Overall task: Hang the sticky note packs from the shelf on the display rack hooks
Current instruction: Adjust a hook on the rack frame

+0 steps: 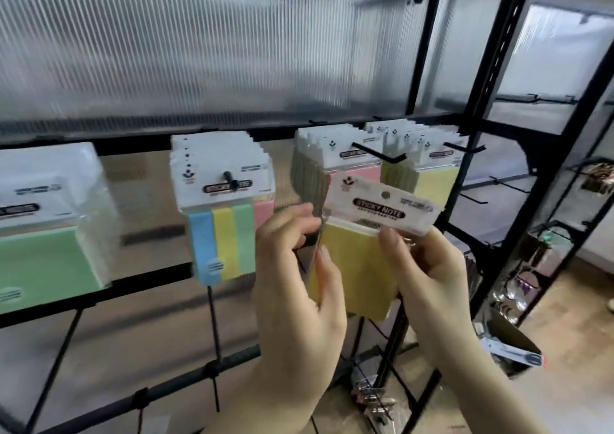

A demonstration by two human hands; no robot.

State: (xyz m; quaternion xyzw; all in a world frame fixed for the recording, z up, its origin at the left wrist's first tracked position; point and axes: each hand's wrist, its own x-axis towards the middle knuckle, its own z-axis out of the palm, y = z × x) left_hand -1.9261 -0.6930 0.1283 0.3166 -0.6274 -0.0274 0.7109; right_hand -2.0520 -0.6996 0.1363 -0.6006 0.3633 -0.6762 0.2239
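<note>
A yellow sticky note pack [357, 260] with a white header card reading STICKY NOTE is held up in front of the rack, tilted to the right. My left hand [299, 287] pinches its left edge. My right hand [428, 274] pinches it just under the header card. Behind it a bunch of pink packs [332, 161] hangs on a black hook [378, 156]. To the right, yellow packs [432, 171] hang on another hook [465, 149]. Striped multicolour packs [226, 207] and green packs [50, 234] hang further left.
The black metal rack frame [491, 101] stands against ribbed translucent panels. Bare hooks [508, 184] stick out on the right section, with shiny packaged items [598, 181] hanging beyond. More packaged goods [511, 350] sit low on the right, above a wooden floor.
</note>
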